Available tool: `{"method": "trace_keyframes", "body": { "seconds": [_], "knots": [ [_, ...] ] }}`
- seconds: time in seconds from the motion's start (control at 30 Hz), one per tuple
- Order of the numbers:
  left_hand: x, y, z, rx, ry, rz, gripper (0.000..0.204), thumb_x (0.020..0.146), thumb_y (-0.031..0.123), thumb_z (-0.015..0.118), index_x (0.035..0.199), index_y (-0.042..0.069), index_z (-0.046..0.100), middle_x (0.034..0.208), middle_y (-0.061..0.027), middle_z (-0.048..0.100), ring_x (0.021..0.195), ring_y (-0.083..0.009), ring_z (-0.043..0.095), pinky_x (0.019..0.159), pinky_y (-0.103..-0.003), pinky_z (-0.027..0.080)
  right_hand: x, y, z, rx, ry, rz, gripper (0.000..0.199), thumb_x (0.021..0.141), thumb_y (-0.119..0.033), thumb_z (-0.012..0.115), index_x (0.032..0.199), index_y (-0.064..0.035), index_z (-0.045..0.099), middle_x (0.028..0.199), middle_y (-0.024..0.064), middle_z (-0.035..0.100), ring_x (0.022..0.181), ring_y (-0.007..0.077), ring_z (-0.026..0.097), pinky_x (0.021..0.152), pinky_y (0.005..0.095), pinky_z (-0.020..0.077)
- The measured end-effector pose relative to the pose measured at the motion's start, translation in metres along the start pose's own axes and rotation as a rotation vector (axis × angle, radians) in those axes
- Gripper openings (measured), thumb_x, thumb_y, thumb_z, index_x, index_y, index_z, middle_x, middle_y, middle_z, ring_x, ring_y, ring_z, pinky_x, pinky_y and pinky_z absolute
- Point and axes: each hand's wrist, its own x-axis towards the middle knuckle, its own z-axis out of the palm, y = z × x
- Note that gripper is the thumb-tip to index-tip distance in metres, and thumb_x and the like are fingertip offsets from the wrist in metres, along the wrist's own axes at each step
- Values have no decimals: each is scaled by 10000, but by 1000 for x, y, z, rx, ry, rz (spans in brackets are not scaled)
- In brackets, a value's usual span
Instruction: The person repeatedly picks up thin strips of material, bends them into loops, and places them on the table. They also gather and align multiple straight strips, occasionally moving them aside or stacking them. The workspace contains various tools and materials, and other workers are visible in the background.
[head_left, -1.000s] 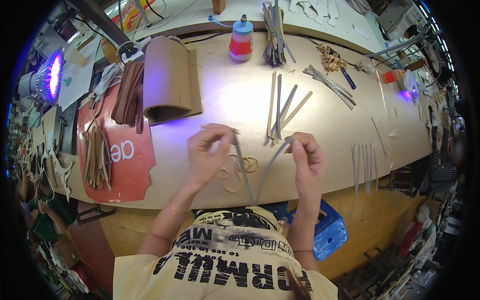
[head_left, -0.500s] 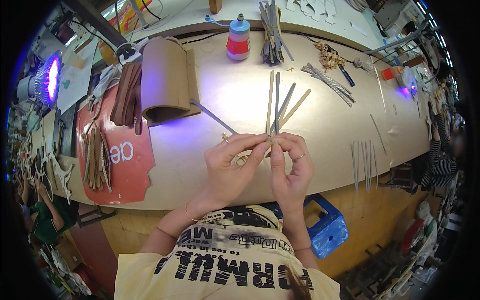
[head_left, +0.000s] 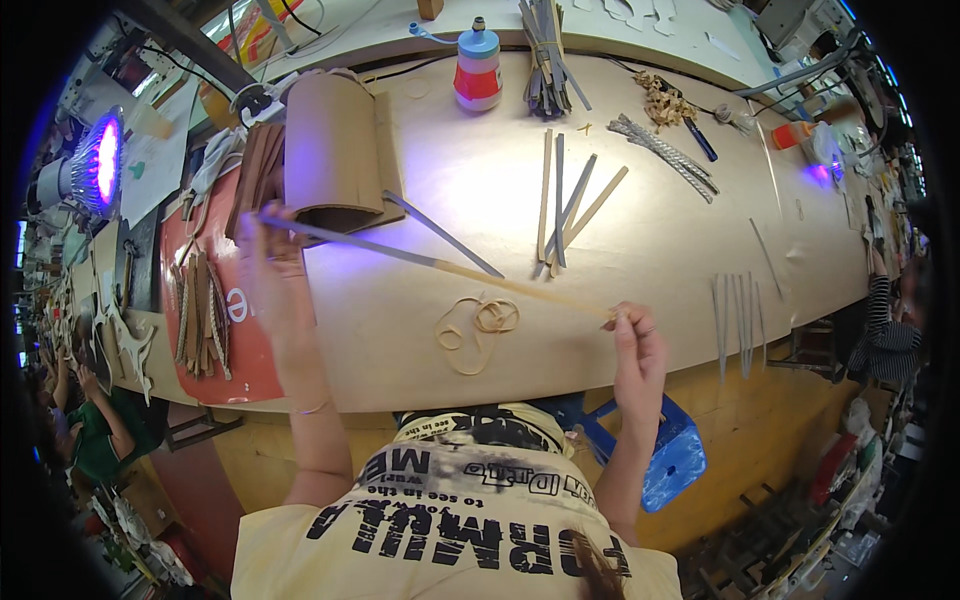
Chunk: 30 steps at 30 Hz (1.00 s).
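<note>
A long thin strip [head_left: 440,265], grey toward the left and tan toward the right, stretches slantwise above the table between my hands. Its right end is pinched in the fingers of my right hand [head_left: 638,335]. At its far left end is my left hand [head_left: 272,255], blurred by motion but closed on the strip, over a red sheet. Below the strip lie thin curled tan shavings [head_left: 478,325]. Several straight grey and tan strips [head_left: 565,215] fan out beyond it, and one grey strip [head_left: 445,233] leans by a curved brown board [head_left: 335,150].
A glue bottle [head_left: 478,70] with a blue top and a bundle of grey strips [head_left: 546,70] stand at the back. A lit lamp [head_left: 95,160] is at left, braided strips [head_left: 665,158] and thin grey strips [head_left: 735,315] at right. A blue stool [head_left: 670,460] stands below the table edge.
My hands were together at the middle and have spread far apart, left hand up and left, right hand to the right. The strip is now stretched between them, leaving the curled shavings uncovered.
</note>
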Motion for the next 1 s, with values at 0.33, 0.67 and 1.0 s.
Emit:
{"method": "trace_keyframes", "body": {
  "seconds": [0.33, 0.67, 1.0],
  "knots": [
    [0, 34, 8, 59, -186, 265, 210, 996, 199, 574, 1108, 26, 619, 1066, -123, 688, 920, -191, 694, 741, -309, 573, -12, 30, 54, -441, -180, -147, 149, 841, -104, 710, 941, -10, 649, 877, 125, 627, 822, 244, 616, 740, 356, 462],
    [-88, -11, 89, 427, -554, 436, 102, 990, 49, 530, 1009, -16, 606, 1122, -147, 641, 1012, -193, 623, 811, -295, 526, 11, 2, 65, -427, -210, -590, 237, 748, -250, 795, 787, -104, 612, 944, 34, 630, 899, 215, 598, 755, 382, 426],
    [-102, -4, 105, 270, -823, 700, 96, 969, 169, 582, 933, 88, 617, 1112, -142, 578, 965, -247, 573, 786, -339, 502, -4, -54, 45, -512, 283, -794, 253, 781, -293, 793, 947, -135, 685, 981, 31, 655, 862, 196, 609, 856, 393, 404]
  ]
}}
